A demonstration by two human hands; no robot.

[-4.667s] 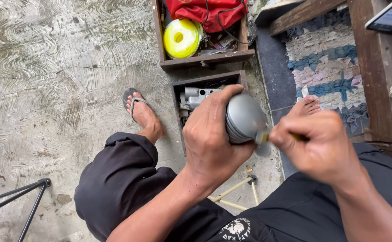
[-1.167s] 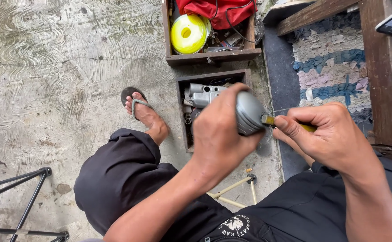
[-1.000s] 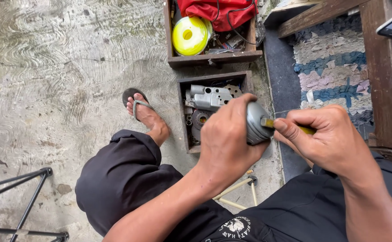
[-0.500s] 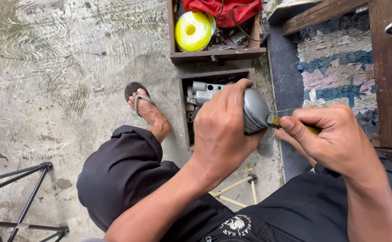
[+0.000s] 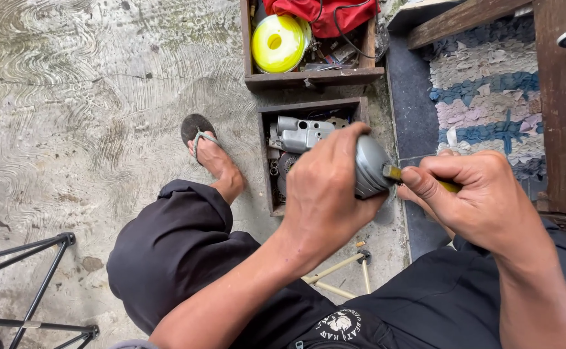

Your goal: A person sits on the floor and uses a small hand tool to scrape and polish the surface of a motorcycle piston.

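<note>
hands working a grey metal part over the lap
left hand (image 5: 325,194) clamped around the grey metal part (image 5: 370,167), held above a wooden box (image 5: 267,161) on the floor; right hand (image 5: 483,200) pinches a yellow-handled tool (image 5: 393,172) against its end.

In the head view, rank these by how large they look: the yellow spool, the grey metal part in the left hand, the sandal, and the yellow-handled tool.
1. yellow spool
2. grey metal part and sandal: both partly covered, too close to rank
3. yellow-handled tool, mostly hidden in the right hand; the part sits nearer the camera, which inflates it.
</note>
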